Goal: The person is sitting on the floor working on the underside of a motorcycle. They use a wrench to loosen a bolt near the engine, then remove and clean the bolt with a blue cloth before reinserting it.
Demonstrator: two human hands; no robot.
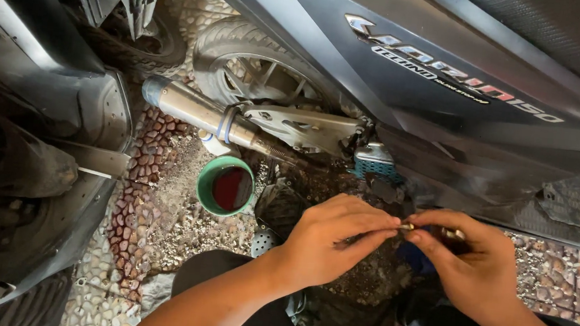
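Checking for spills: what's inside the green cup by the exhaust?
The green cup on the pebbled ground holds dark red liquid, filling most of its opening. Its depth and anything under the surface are hidden by the opaque liquid.

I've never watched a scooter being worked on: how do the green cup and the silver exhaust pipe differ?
The green cup stands upright on the pebbled ground; the exhaust pipe lies slanted above it, fixed to the scooter. The cup is short, open-topped and holds dark reddish liquid; the pipe is long and shiny metal. Both are round and sit near the rear wheel, left of the hands.
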